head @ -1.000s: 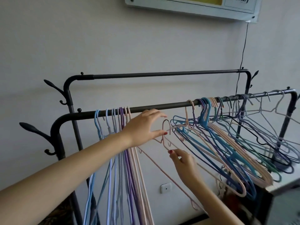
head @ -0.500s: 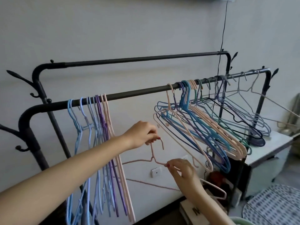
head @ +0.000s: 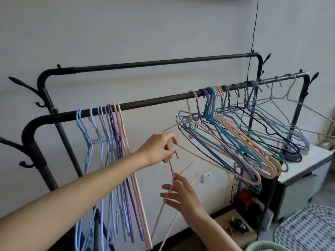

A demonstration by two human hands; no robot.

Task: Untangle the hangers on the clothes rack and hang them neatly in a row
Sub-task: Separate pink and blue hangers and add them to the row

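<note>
Between the two groups of hangers, below the front rail, a loose pink hanger is held off the rack in both hands. Left hand: fingers curled, pinching the hook end of the pink hanger near its neck. Right hand: fingers spread and fairly straight, lying against the wire lower down, steadying rather than gripping as far as can be seen. Pink hanger: long axis steeply tilted, near upright; hook end uppermost at the left hand, shoulders trailing down toward the floor. Sorted row: blue, purple and pink hangers at the left of the rail, hanging close together and edge-on. Tangled bunch: many hangers at the right of the rail, overlapped and slanting down to the right; one pale wire of this bunch reaches left to just beside the left hand, contact uncertain. White cabinet stands under the right end of the rack. Risks, as judged: the trailing shoulders may swing into the sorted row and hook its wires; the hook tip may catch that pale wire and drag the bunch along the rail; the light pinch may let the hanger slip and fall.
</note>
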